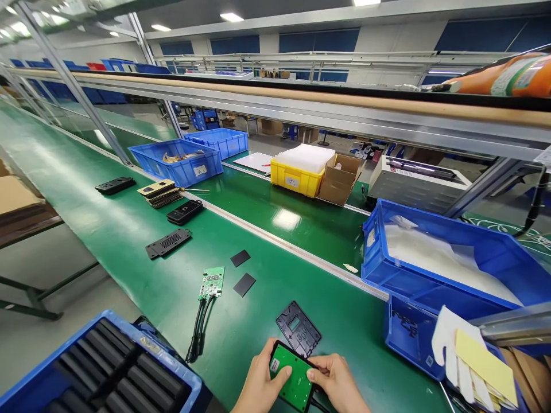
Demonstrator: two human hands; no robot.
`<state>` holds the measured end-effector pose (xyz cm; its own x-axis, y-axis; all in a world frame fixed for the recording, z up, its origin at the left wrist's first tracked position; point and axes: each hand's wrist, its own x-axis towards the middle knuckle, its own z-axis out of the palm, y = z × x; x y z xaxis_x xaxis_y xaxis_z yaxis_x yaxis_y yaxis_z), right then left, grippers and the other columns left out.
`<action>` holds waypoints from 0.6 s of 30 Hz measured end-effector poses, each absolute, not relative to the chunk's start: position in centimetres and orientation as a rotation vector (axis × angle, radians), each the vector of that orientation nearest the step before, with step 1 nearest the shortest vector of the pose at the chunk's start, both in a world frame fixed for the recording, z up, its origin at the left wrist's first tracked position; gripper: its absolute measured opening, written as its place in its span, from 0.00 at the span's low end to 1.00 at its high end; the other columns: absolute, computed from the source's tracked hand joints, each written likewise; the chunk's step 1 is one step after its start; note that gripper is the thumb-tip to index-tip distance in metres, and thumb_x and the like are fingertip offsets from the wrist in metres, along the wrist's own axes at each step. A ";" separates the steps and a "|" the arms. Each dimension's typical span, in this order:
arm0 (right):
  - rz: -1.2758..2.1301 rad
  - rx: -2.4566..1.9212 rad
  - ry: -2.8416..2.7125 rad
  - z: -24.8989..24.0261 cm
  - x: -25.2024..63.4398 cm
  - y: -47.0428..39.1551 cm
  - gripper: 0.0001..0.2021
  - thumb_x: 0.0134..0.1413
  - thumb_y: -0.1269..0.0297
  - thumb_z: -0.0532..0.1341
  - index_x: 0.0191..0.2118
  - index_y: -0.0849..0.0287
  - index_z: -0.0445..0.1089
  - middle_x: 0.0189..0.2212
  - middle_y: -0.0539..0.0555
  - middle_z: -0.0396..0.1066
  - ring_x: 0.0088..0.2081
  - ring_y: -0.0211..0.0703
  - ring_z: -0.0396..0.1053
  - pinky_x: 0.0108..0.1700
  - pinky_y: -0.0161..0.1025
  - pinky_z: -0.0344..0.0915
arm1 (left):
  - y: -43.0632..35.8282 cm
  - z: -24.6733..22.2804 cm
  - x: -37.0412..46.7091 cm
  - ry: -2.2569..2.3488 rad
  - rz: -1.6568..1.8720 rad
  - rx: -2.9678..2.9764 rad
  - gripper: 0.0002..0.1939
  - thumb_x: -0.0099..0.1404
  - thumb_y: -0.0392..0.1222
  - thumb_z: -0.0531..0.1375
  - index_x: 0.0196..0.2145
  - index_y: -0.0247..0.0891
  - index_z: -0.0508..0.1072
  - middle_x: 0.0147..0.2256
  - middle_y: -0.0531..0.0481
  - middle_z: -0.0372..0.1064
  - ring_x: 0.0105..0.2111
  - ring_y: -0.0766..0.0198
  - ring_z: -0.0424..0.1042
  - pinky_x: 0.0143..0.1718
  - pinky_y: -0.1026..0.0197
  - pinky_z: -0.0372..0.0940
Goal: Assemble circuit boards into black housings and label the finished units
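Note:
At the bottom centre, both my hands hold a black housing with a green circuit board (293,376) seated in it. My left hand (260,383) grips its left side with the thumb on the board. My right hand (338,381) grips the right side, thumb pressing the board's edge. Just beyond lies a black plastic cover (298,329) on the green belt (129,241). Further left rests a loose green circuit board (211,282) with black cables, and two dark square pads (244,284) lie beside it.
A blue bin of black parts (103,367) stands at the bottom left. Blue bins (434,258) with white bags and a white glove (451,344) are on the right. Black covers (167,242), a stack of plates (159,192), more blue bins, a yellow bin (297,178) and a cardboard box lie further off.

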<state>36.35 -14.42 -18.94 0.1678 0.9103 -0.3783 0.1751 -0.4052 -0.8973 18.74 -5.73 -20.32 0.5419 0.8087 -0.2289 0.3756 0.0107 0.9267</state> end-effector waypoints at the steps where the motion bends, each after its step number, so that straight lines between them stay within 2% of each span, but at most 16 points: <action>1: 1.268 -1.738 -1.048 -18.7 36.3 -14.5 0.19 0.45 0.47 0.61 0.24 0.60 0.77 0.15 0.47 0.67 0.21 0.38 0.59 0.24 0.33 0.56 | -5.8 -20.3 18.8 1.032 0.461 1.556 0.20 0.55 0.49 0.63 0.45 0.40 0.71 0.25 0.54 0.67 0.28 0.58 0.65 0.31 0.62 0.60; 5: 1.194 -1.780 -1.041 -18.4 35.9 -14.7 0.19 0.46 0.47 0.61 0.22 0.58 0.77 0.16 0.48 0.69 0.21 0.41 0.62 0.25 0.34 0.59 | -5.3 -19.6 19.0 0.937 0.484 1.450 0.17 0.54 0.48 0.65 0.39 0.39 0.72 0.27 0.53 0.69 0.29 0.59 0.67 0.34 0.62 0.62; 7: 1.228 -1.737 -0.999 -18.8 35.9 -14.8 0.20 0.44 0.45 0.62 0.23 0.58 0.78 0.16 0.48 0.70 0.22 0.41 0.62 0.26 0.34 0.59 | -4.8 -19.1 18.9 0.840 0.477 1.411 0.16 0.53 0.50 0.66 0.38 0.39 0.73 0.30 0.52 0.72 0.33 0.58 0.70 0.38 0.61 0.64; 10: 1.359 -1.549 -0.833 -20.2 35.9 -14.8 0.24 0.41 0.41 0.63 0.28 0.60 0.79 0.17 0.50 0.70 0.20 0.38 0.61 0.25 0.35 0.59 | -4.1 -18.5 18.6 0.709 0.482 1.187 0.27 0.49 0.52 0.69 0.45 0.40 0.72 0.39 0.47 0.74 0.41 0.53 0.72 0.43 0.57 0.65; 12: 1.407 -1.436 -0.697 -21.3 35.8 -14.8 0.25 0.40 0.41 0.64 0.31 0.62 0.79 0.19 0.51 0.70 0.20 0.37 0.60 0.26 0.35 0.59 | -4.2 -18.6 18.5 0.698 0.508 1.012 0.30 0.49 0.54 0.70 0.47 0.38 0.72 0.40 0.44 0.75 0.41 0.52 0.74 0.44 0.55 0.66; 15: 1.382 -1.402 -0.604 -22.2 35.3 -15.1 0.26 0.40 0.40 0.65 0.34 0.61 0.79 0.20 0.52 0.72 0.21 0.38 0.63 0.27 0.36 0.62 | -5.0 -19.2 18.6 0.776 0.568 0.902 0.25 0.53 0.55 0.67 0.44 0.36 0.73 0.38 0.43 0.77 0.38 0.54 0.75 0.43 0.55 0.66; 18: 1.315 -1.453 -0.598 -22.1 34.4 -15.5 0.29 0.39 0.38 0.65 0.36 0.61 0.79 0.21 0.53 0.73 0.23 0.42 0.67 0.29 0.39 0.67 | -6.1 -20.1 18.9 0.883 0.672 0.826 0.28 0.53 0.57 0.67 0.45 0.36 0.73 0.38 0.42 0.77 0.35 0.53 0.75 0.35 0.57 0.68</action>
